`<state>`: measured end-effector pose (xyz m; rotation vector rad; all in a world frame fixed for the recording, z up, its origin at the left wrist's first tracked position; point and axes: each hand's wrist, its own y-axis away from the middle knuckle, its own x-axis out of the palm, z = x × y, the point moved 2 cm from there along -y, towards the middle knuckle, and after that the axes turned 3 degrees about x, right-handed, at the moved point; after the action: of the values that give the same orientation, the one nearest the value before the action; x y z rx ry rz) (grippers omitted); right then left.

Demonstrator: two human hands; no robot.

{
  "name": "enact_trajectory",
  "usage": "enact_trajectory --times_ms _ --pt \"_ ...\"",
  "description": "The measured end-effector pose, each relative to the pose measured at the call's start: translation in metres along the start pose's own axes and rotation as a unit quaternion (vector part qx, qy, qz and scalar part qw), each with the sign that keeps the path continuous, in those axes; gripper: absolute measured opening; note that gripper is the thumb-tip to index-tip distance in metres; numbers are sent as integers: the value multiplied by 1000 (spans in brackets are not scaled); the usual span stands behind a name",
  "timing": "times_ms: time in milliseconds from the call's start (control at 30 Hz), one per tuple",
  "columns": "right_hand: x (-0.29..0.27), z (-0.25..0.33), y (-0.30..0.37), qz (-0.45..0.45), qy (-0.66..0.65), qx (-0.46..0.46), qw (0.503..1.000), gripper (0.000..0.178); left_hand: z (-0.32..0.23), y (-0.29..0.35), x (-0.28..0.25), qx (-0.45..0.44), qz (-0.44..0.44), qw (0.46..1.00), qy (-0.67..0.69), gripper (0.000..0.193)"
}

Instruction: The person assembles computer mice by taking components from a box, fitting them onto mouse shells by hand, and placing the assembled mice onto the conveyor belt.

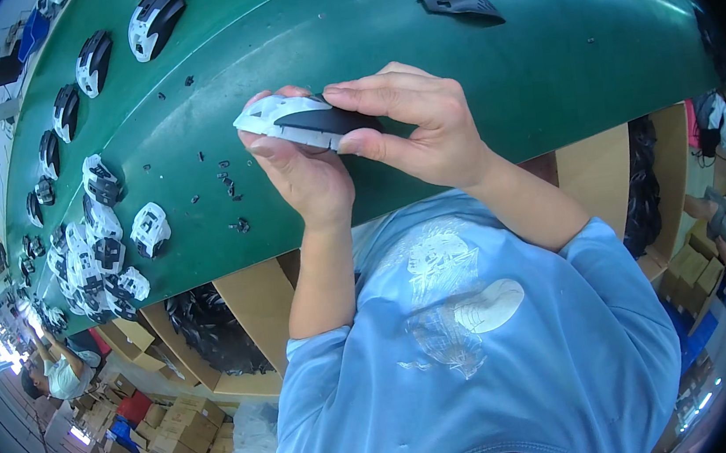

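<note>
Both my hands hold a computer mouse (317, 125) above the green tabletop, its front part white and its rear cover black. My left hand (312, 179) wraps the white end from below, thumb along the near side and fingertips behind it. At the black end, my right hand (427, 122) pinches the mouse with its fingers on top and thumb on the near side. Part of the black cover is hidden by the right fingers. Beyond my hands a loose black mouse cover (462, 6) lies on the table. Small black parts (229, 186) are scattered left of my left hand.
White mouse shells (83, 260) are heaped at the left, with a single white shell (150, 229) beside them. Several white-and-black mice (95, 64) form a curved row at the far left. Cardboard boxes (257, 317) with black plastic bags stand below the table edge. Another person (64, 373) is at lower left.
</note>
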<state>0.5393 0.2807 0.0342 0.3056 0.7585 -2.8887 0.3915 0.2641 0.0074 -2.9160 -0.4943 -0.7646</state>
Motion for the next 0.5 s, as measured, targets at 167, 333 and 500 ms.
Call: enact_trajectory --times_ms 167,333,500 --pt "3 0 1 -11 8 14 1000 35 2 4 -1 36 9 999 0 53" --pt "1 -7 2 5 2 20 1000 35 2 8 5 2 1 1000 29 43" --pt "9 -10 13 -41 21 9 999 37 6 7 11 29 8 999 30 41"
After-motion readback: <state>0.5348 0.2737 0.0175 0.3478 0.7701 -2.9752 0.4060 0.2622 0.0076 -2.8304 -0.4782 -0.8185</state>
